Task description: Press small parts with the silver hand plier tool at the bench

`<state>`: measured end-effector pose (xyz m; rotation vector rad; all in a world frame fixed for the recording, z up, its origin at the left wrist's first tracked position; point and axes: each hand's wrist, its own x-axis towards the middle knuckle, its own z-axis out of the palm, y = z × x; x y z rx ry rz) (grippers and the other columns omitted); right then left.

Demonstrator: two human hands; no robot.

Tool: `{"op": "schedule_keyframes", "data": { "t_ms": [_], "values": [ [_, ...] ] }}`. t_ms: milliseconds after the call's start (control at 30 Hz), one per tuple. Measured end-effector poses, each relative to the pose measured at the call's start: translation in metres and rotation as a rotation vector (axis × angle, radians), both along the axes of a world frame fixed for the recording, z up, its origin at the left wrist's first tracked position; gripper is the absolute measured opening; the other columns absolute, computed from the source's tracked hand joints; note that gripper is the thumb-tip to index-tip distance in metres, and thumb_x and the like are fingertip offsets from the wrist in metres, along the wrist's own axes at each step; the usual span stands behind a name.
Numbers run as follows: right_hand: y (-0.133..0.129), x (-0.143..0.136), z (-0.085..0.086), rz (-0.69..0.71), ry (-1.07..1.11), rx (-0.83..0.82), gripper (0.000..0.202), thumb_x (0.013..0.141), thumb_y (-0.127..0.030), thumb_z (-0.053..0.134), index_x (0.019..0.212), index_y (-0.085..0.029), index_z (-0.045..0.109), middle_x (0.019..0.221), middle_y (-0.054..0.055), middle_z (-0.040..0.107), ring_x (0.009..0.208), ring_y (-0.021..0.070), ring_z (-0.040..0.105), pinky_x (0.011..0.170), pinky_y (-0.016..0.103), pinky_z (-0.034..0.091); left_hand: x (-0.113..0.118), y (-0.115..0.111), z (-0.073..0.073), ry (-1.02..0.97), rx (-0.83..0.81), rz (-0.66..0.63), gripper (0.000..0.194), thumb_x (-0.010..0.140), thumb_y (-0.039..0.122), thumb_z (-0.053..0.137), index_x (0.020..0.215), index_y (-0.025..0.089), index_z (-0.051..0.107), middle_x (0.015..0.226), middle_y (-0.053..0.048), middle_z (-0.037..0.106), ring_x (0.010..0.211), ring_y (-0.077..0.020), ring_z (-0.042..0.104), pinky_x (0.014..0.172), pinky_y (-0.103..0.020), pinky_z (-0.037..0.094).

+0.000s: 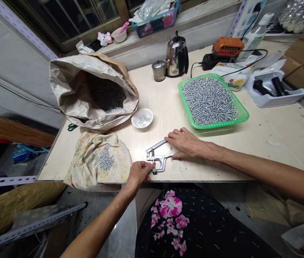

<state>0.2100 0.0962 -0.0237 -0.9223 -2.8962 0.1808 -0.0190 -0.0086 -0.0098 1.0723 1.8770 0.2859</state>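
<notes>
A silver hand press tool [162, 158] with a spring lies on the table near its front edge. My right hand [185, 144] is wrapped round its two handles, which stand apart. At the jaw end of the tool, my left hand [140, 171] pinches close to the red part; whatever is between its fingertips is too small to make out. A small white bowl [142, 125] with a few metal pieces stands behind the tool. To the left, a patterned cloth [85, 163] bears a pile of small metal pieces [105, 158].
A green tray [220, 125] heaped with metal pieces stands at the right. An open sack [68, 89] of dark pieces leans at the back left. Behind are a kettle [177, 57], a metal jar [158, 70], an orange battery [227, 47] and a white container [272, 98].
</notes>
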Motion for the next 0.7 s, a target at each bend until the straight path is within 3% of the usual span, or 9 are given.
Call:
{"op": "schedule_keyframes", "data": {
  "t_ms": [133,233,333,533,700],
  "values": [
    [-0.007,0.000,0.001,-0.006,0.045,-0.024,0.040,0.077,-0.044,0.077,0.101,-0.018,0.058,0.099,0.009,0.061,0.091,0.0255,0.052,0.077,0.036,0.035,0.010,-0.001,0.006,0.363,0.491,-0.303,0.022,0.091,0.032,0.057,0.100,0.017,0.069,0.094,-0.007,0.067,0.086,-0.0203,0.062,0.078,-0.032,0.050],
    [-0.011,-0.002,0.001,-0.027,0.047,-0.054,0.037,0.079,-0.037,0.077,0.102,-0.015,0.058,0.101,0.009,0.061,0.092,0.0246,0.052,0.078,0.035,0.038,0.028,0.012,0.003,0.462,0.658,-0.593,0.043,0.084,0.028,0.068,0.124,0.016,0.058,0.123,-0.011,0.061,0.114,-0.0280,0.052,0.097,-0.040,0.046],
    [-0.013,-0.001,0.001,-0.052,0.048,-0.067,0.040,0.080,-0.039,0.076,0.105,-0.013,0.059,0.101,0.011,0.060,0.093,0.0251,0.053,0.079,0.037,0.040,0.044,0.030,-0.003,0.510,0.650,-0.752,0.060,0.079,0.023,0.072,0.133,0.013,0.048,0.137,-0.015,0.052,0.123,-0.0304,0.045,0.102,-0.044,0.042],
    [-0.012,0.000,0.005,-0.065,0.058,-0.141,0.053,0.074,-0.044,0.080,0.111,-0.013,0.058,0.101,0.011,0.060,0.093,0.0252,0.053,0.078,0.037,0.043,0.050,0.050,-0.003,0.548,0.527,-0.863,0.057,0.084,0.035,0.068,0.133,0.014,0.045,0.118,-0.012,0.059,0.106,-0.0279,0.052,0.088,-0.040,0.046],
    [-0.018,-0.009,0.002,-0.112,-0.022,-0.102,0.019,0.087,-0.024,0.069,0.099,-0.011,0.062,0.094,0.011,0.061,0.089,0.0233,0.054,0.076,0.035,0.042,0.051,0.051,0.001,0.570,0.507,-0.872,0.036,0.090,0.037,0.061,0.120,0.017,0.056,0.105,-0.009,0.061,0.100,-0.0259,0.053,0.078,-0.036,0.045]
  ]
}}
